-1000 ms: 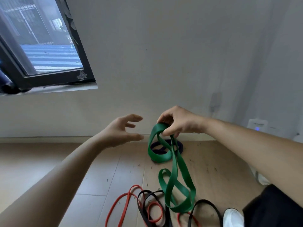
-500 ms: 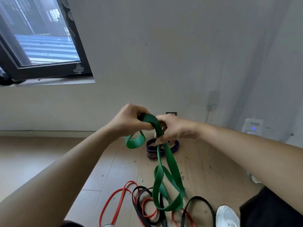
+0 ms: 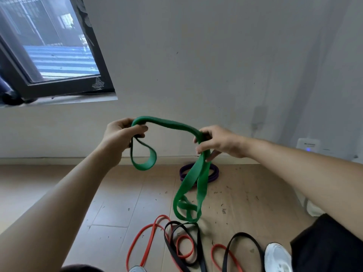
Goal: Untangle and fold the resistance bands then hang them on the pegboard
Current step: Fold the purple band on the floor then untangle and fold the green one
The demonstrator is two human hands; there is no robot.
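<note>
Because the floor (image 3: 117,203) near its front edge carries the tangled red band (image 3: 163,215) and black band (image 3: 242,234), the green band (image 3: 172,125) is held up above it, the left hand (image 3: 121,134) and right hand (image 3: 218,142) gripping it well apart, apparently so that its twisted lower loops hang open.

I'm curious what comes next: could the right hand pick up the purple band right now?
Probably not yet. The right hand grips the green band, so it is not free. Otherwise the purple band lies on the floor below and beyond it, with only the hanging green loop in front.
</note>
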